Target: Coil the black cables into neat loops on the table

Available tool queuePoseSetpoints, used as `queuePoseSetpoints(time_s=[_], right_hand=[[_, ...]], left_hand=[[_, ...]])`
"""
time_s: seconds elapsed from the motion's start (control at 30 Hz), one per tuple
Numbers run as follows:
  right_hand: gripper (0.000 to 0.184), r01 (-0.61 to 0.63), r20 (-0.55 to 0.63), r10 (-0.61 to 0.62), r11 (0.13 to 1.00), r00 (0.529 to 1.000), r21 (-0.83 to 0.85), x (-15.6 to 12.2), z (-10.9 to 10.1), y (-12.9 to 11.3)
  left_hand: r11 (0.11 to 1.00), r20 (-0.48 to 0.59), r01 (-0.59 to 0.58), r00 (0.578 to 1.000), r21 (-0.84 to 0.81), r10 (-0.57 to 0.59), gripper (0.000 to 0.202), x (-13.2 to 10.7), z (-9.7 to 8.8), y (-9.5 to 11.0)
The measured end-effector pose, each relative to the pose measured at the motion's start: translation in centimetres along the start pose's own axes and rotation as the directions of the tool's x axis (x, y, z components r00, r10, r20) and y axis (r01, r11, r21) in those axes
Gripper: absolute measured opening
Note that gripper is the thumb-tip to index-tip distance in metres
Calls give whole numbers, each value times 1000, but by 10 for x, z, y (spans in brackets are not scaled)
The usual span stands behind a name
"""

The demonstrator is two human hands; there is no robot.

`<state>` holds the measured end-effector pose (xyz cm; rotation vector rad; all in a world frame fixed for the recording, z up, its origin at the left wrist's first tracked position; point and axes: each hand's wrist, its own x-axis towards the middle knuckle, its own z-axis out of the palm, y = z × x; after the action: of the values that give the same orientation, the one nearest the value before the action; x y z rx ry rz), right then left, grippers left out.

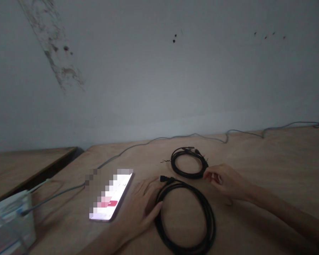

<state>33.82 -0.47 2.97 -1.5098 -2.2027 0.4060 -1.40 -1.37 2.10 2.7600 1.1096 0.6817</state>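
Note:
Two coiled black cables lie on a brown table. The small coil sits farther back; the large coil is nearer me, its plug end pointing left. My left hand rests flat on the table with fingers spread, its thumb against the left side of the large coil and its fingertips near the plug end. My right hand reaches in from the right, its fingers curled in a pinch at the right edge of the small coil.
A lit phone lies face up left of my left hand. A thin grey cable runs along the table's back edge by the grey wall. A white box-like object stands at the lower left. A second table surface is at the left.

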Motion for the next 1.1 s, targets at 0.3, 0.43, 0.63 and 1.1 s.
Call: queuePoseSetpoints(time_s=[0.3,0.43,0.63,1.1], right_hand=[[20,43,171,-34,998,985,-51,-5,-21,20],[20,44,216,-50,998,975,33,-6,-21,24],[22,55,271,-72,996,960,72,-6,-13,29],[31,239,-9,-240,965,971,109,-13,12,20]], left_hand=[[998,170,-70,983,-1,69,60,10,4,-8],[998,178,-55,982,-22,58,51,14,5,-6],[999,145,-47,988,-17,49,43,13,7,-8],[999,84,-32,996,-34,35,36,13,4,-3]])
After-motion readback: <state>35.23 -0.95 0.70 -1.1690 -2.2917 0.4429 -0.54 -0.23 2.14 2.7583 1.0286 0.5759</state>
